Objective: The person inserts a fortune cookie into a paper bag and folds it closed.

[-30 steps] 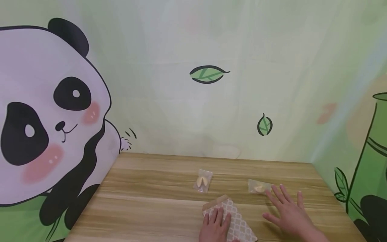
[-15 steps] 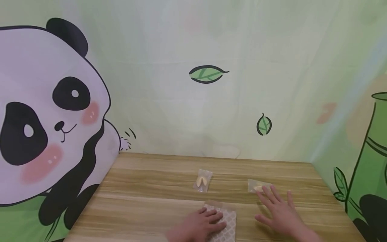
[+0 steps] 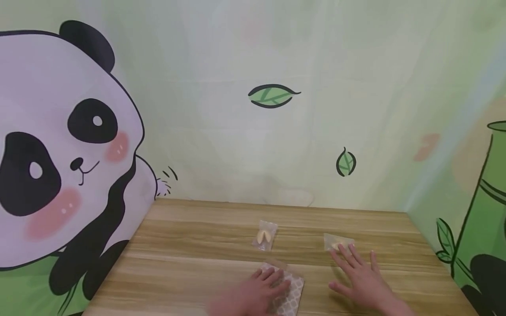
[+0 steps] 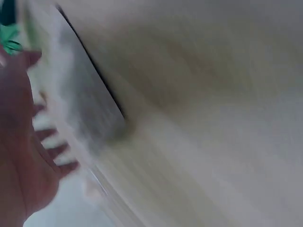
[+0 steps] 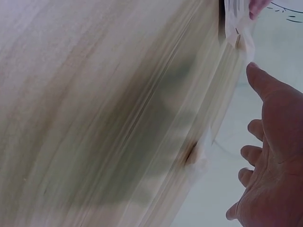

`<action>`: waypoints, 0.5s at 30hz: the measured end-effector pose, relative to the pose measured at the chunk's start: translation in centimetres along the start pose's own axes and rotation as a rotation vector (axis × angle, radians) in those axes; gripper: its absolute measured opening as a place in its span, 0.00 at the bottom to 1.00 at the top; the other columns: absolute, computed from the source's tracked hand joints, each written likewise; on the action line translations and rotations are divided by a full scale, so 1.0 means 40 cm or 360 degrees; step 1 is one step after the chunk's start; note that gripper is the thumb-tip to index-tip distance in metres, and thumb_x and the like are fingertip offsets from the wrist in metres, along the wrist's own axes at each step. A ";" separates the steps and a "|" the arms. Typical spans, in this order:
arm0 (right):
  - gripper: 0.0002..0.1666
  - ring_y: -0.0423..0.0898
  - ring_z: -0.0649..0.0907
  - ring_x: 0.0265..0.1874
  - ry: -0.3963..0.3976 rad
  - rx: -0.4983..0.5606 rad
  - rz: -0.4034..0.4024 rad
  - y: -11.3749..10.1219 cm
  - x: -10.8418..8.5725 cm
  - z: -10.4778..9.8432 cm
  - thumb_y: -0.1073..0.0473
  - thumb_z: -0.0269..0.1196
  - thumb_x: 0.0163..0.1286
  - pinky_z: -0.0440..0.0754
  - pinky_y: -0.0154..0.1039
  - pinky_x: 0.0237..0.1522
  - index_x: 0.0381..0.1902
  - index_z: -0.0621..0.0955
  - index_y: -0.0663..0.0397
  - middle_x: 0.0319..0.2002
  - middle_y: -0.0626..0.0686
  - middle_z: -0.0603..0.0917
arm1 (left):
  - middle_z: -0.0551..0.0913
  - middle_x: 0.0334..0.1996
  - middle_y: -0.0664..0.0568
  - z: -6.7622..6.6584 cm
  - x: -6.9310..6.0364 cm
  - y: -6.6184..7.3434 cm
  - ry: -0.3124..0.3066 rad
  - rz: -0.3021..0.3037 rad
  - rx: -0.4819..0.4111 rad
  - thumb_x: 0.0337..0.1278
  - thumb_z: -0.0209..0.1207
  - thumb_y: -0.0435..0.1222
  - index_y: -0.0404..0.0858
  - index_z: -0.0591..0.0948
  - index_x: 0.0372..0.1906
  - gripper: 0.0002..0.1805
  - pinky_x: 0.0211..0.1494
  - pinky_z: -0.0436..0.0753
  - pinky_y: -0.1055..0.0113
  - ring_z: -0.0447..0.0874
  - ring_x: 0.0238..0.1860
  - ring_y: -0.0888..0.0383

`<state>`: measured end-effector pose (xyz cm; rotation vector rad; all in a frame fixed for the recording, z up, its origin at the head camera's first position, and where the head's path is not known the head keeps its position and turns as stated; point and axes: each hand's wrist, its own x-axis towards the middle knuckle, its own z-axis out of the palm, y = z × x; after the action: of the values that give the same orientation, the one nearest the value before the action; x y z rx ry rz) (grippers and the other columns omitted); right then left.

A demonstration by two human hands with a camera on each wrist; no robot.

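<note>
Our L hand [image 3: 262, 292] lay fingers spread over the patterned packet [image 3: 294, 287], on the near part of the table [image 3: 178, 254]; no pinch showed, & pressure we couldn't tell. Our R hand [image 3: 363, 281] hovered wide, holding nothing, fingertips nr the R cookie [image 3: 331, 241]. Step in hand was prob. steadying the packet; next move likely called for a firmer edge hold. Most room lay L; the mid cookie [image 3: 265, 237] sat nr the table's back edge, by the backdrop [image 3: 221, 149].

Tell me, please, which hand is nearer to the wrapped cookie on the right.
Right: the right hand is at the near side of this wrapped cookie; the left hand is farther, to the cookie's left.
</note>
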<state>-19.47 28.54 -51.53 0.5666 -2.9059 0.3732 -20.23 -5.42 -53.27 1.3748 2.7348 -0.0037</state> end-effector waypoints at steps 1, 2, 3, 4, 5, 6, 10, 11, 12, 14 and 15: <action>0.49 0.71 0.63 0.78 -0.0002 -0.0007 0.0006 0.002 0.000 -0.001 0.35 0.72 0.68 0.49 0.89 0.67 0.79 0.73 0.51 0.81 0.61 0.66 | 0.65 0.82 0.44 0.009 0.009 0.023 0.0031 -0.0122 -0.0058 0.71 0.50 0.71 0.46 0.64 0.84 0.48 0.78 0.72 0.50 0.64 0.81 0.45; 0.49 0.71 0.63 0.78 -0.0004 -0.0009 0.0012 0.003 0.001 -0.002 0.36 0.72 0.68 0.50 0.89 0.67 0.79 0.73 0.51 0.81 0.61 0.66 | 0.65 0.81 0.42 0.018 0.020 0.048 0.0063 -0.0252 -0.0110 0.71 0.51 0.71 0.43 0.64 0.84 0.49 0.77 0.73 0.49 0.65 0.80 0.43; 0.49 0.71 0.63 0.78 -0.0009 -0.0011 0.0019 0.004 0.002 -0.003 0.35 0.72 0.68 0.50 0.89 0.67 0.79 0.73 0.50 0.81 0.61 0.66 | 0.66 0.80 0.40 0.028 0.032 0.072 0.0112 -0.0378 -0.0149 0.70 0.52 0.71 0.41 0.65 0.83 0.51 0.77 0.73 0.48 0.65 0.80 0.41; 0.49 0.71 0.63 0.79 -0.0015 -0.0003 0.0028 0.005 0.003 -0.004 0.35 0.72 0.68 0.49 0.88 0.68 0.79 0.73 0.50 0.81 0.61 0.65 | 0.68 0.79 0.37 0.041 0.044 0.095 0.0179 -0.0488 -0.0158 0.69 0.54 0.71 0.37 0.68 0.81 0.51 0.75 0.75 0.47 0.68 0.78 0.39; 0.49 0.71 0.63 0.79 -0.0015 0.0005 0.0031 0.005 0.004 -0.005 0.35 0.72 0.68 0.49 0.88 0.68 0.79 0.73 0.50 0.81 0.61 0.65 | 0.70 0.77 0.36 0.054 0.056 0.114 0.0231 -0.0598 -0.0153 0.67 0.54 0.72 0.36 0.70 0.79 0.52 0.73 0.77 0.47 0.69 0.77 0.38; 0.48 0.71 0.62 0.79 -0.0019 0.0018 0.0035 0.005 0.006 -0.006 0.35 0.72 0.68 0.48 0.88 0.68 0.79 0.73 0.50 0.81 0.61 0.65 | 0.72 0.76 0.35 0.066 0.065 0.130 0.0271 -0.0692 -0.0129 0.66 0.55 0.72 0.35 0.71 0.78 0.53 0.72 0.77 0.47 0.71 0.76 0.38; 0.48 0.72 0.60 0.80 -0.0028 0.0064 0.0040 0.000 0.013 -0.009 0.35 0.71 0.69 0.45 0.87 0.70 0.79 0.73 0.51 0.81 0.62 0.65 | 0.76 0.72 0.36 0.108 0.084 0.163 0.0339 -0.0904 -0.0036 0.62 0.57 0.73 0.34 0.77 0.72 0.52 0.69 0.79 0.46 0.75 0.72 0.40; 0.48 0.72 0.60 0.80 -0.0032 0.0072 0.0041 -0.002 0.014 -0.009 0.35 0.71 0.69 0.45 0.87 0.70 0.79 0.73 0.51 0.81 0.62 0.65 | 0.77 0.71 0.37 0.115 0.085 0.164 0.0332 -0.0911 -0.0006 0.63 0.56 0.73 0.35 0.78 0.72 0.51 0.69 0.79 0.47 0.75 0.72 0.41; 0.48 0.72 0.60 0.80 -0.0037 0.0081 0.0042 -0.003 0.015 -0.010 0.35 0.71 0.69 0.44 0.87 0.70 0.79 0.73 0.51 0.81 0.62 0.65 | 0.77 0.71 0.38 0.120 0.083 0.162 0.0325 -0.0898 0.0020 0.64 0.56 0.73 0.35 0.78 0.71 0.50 0.69 0.79 0.47 0.75 0.72 0.41; 0.47 0.71 0.60 0.80 -0.0037 0.0087 0.0036 -0.006 0.016 -0.011 0.35 0.71 0.69 0.44 0.87 0.69 0.79 0.74 0.50 0.81 0.62 0.65 | 0.77 0.72 0.39 0.126 0.074 0.152 0.0304 -0.0831 0.0046 0.67 0.54 0.71 0.36 0.78 0.71 0.47 0.69 0.79 0.49 0.75 0.72 0.43; 0.47 0.71 0.61 0.80 -0.0032 0.0082 0.0029 -0.007 0.017 -0.011 0.35 0.71 0.69 0.45 0.88 0.69 0.78 0.74 0.50 0.81 0.62 0.66 | 0.77 0.72 0.40 0.127 0.067 0.144 0.0305 -0.0771 0.0067 0.69 0.53 0.71 0.37 0.78 0.72 0.46 0.68 0.80 0.50 0.75 0.72 0.44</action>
<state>-19.93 28.17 -50.90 0.5552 -2.9303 0.4486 -16.83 -0.03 -58.33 0.7188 3.1713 0.0428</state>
